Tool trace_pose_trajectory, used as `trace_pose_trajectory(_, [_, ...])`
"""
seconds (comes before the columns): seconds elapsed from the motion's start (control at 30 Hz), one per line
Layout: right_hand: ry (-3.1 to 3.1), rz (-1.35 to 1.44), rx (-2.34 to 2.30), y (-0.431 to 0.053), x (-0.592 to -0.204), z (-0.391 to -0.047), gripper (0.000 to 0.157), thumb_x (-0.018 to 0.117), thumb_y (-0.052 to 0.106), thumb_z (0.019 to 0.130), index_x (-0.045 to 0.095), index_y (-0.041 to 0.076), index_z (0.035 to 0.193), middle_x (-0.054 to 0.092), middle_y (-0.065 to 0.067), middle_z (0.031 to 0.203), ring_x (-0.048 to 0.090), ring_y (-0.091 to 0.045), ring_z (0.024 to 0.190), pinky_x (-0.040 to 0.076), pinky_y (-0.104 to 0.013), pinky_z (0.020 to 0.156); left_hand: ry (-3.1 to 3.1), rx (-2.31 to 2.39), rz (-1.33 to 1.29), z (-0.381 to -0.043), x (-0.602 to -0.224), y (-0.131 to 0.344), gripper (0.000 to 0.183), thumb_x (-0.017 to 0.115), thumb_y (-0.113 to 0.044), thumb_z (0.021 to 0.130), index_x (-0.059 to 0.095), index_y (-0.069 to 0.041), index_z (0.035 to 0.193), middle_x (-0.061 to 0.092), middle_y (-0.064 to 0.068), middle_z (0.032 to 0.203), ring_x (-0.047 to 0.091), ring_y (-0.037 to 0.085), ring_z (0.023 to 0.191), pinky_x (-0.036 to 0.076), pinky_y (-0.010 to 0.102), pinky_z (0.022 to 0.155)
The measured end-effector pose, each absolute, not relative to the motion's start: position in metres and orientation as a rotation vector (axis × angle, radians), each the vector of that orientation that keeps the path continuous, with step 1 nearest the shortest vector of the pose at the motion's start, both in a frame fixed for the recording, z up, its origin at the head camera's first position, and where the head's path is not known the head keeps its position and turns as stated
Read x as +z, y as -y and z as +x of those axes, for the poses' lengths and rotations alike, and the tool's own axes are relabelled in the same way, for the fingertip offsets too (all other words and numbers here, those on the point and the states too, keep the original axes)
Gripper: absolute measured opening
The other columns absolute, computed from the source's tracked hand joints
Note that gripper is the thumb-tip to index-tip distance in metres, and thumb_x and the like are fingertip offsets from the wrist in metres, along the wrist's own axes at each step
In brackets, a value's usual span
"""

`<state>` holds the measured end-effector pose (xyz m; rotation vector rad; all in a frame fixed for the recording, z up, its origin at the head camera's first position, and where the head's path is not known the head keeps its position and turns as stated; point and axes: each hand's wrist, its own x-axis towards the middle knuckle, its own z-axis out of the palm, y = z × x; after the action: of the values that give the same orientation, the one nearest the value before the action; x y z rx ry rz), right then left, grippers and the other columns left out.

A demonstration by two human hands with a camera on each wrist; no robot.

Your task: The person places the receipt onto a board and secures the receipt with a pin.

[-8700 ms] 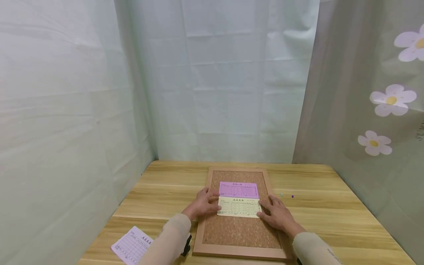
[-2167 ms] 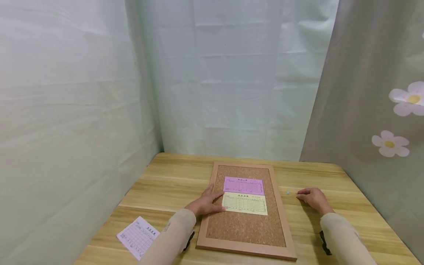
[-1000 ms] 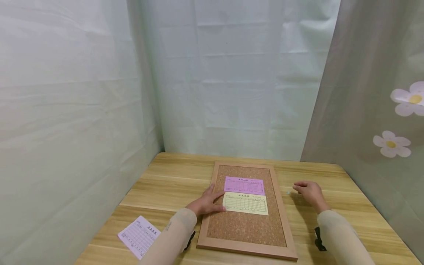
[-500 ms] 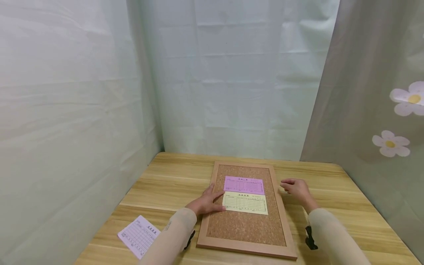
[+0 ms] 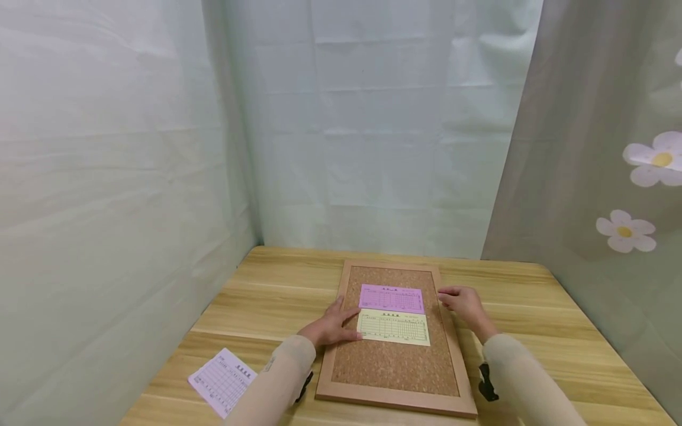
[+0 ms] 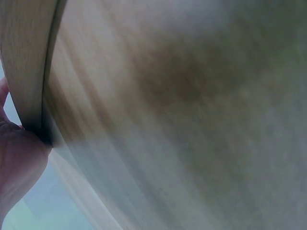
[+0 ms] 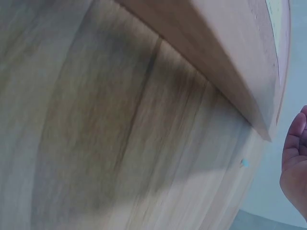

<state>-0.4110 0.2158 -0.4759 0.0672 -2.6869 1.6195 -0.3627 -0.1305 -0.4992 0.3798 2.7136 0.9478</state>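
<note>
A wood-framed corkboard (image 5: 394, 373) lies flat on the table. On it a purple printed slip (image 5: 391, 297) sits just above a pale yellow one (image 5: 393, 328). My left hand (image 5: 330, 326) rests across the board's left edge, fingers spread and touching the slips' left side. My right hand (image 5: 462, 303) is over the right rim, its thumb and forefinger pinched beside the purple slip. The small purple pushpin seen earlier on the table is hidden, apparently between those fingertips. In the right wrist view a teal pushpin (image 7: 244, 163) lies on the table beside the board's frame (image 7: 216, 52).
Left of the board, a pale lilac slip (image 5: 221, 378) lies askew on the wooden table (image 5: 277, 290), partly covered by my left sleeve. Curtains (image 5: 373, 148) enclose the table behind and at both sides.
Earlier both hands were at the yellow slip. Since then my right hand went to the purple pushpin, which has left its spot, rose, and moved left over the board's rim. My left hand stays.
</note>
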Motion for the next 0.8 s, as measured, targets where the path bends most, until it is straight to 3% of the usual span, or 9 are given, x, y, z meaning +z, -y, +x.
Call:
trace_pose_trajectory(0.33, [2.661,0.080,1.680,-0.201,-0.475,-0.407,0.025,0.059,0.005,0.099,0.065,-0.011,0.117,0.068,-0.022,0.110,0.066,-0.026,0.092,0.055,-0.042,0.081,-2.710,0.941,0.382,-0.362,-0.499,0.131,0.073,0.075,-0.040,0.088,0.046,-0.019,0.150,0.002,0.021,0.164,0.006,0.043,0.148,0.018,0.064,0.112])
trace_pose_trajectory(0.8, [2.664,0.066,1.696,-0.185,-0.478,-0.409,0.023,0.059,0.004,0.098,0.067,-0.010,0.115,0.069,-0.018,0.109,0.063,-0.020,0.087,0.055,-0.037,0.078,-2.714,0.955,0.386,-0.362,-0.500,0.131,0.073,0.077,-0.040,0.087,0.046,-0.018,0.150,0.002,0.023,0.163,0.006,0.044,0.148,0.018,0.064,0.112])
